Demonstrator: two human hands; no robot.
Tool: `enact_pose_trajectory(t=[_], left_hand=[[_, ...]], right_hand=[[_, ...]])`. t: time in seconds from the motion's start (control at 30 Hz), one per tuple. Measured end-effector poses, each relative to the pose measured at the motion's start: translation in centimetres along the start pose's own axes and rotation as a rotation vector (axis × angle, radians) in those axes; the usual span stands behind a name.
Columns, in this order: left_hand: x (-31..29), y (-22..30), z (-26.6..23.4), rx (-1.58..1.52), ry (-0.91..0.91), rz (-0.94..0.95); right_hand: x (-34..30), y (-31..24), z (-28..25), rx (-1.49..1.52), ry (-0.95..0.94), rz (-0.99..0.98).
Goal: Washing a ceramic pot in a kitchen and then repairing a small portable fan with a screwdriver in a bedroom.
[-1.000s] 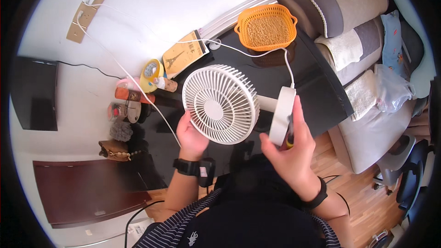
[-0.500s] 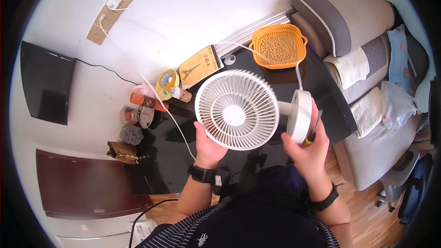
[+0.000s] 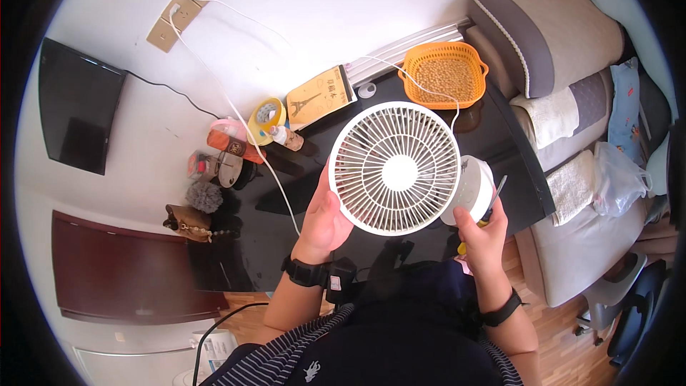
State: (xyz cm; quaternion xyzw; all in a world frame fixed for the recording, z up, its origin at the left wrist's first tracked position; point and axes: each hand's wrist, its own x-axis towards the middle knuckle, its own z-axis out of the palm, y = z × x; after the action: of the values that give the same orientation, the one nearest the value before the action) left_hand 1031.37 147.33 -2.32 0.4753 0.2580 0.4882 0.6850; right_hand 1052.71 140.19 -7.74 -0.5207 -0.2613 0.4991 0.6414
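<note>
A white desk fan (image 3: 397, 169) is held up over the black table, its round grille facing me. My left hand (image 3: 325, 216) grips the left rim of the grille, fingers behind it. My right hand (image 3: 482, 232) is closed on the fan's round white base (image 3: 471, 187), with the thumb on its near edge. Tucked in the same hand is what looks like a screwdriver (image 3: 499, 190), its thin metal shaft poking up past the fingers; yellow shows beneath the hand. A white cord runs from the base toward the basket.
Farther back on the black table (image 3: 511, 150) stands an orange basket (image 3: 411, 93) of beige beans. A yellow notebook (image 3: 319, 99), tape rolls (image 3: 269, 114), a small bottle (image 3: 287, 139) and a brown pouch (image 3: 189, 225) line the wall side. A white cable hangs from the wall socket (image 3: 180, 11). At right is a sofa (image 3: 564, 257).
The fan has shifted right and its grille has turned more squarely toward me. Its base has tipped and sits closer behind the grille. Both hands still hold it; the view has shifted slightly.
</note>
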Motion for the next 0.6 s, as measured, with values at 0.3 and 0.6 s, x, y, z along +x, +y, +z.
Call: enact_pose_trajectory(t=[0.3, 0.6], left_hand=[[0.1, 1.2, 0.3, 0.133, -0.007, -0.056], [1.7, 0.2, 3.1, 0.420, -0.203, 0.189]], right_hand=[[-0.5, -0.1, -0.7, 0.078, 0.006, 0.065], [0.5, 1.7, -1.5, 0.206, -0.104, 0.281]])
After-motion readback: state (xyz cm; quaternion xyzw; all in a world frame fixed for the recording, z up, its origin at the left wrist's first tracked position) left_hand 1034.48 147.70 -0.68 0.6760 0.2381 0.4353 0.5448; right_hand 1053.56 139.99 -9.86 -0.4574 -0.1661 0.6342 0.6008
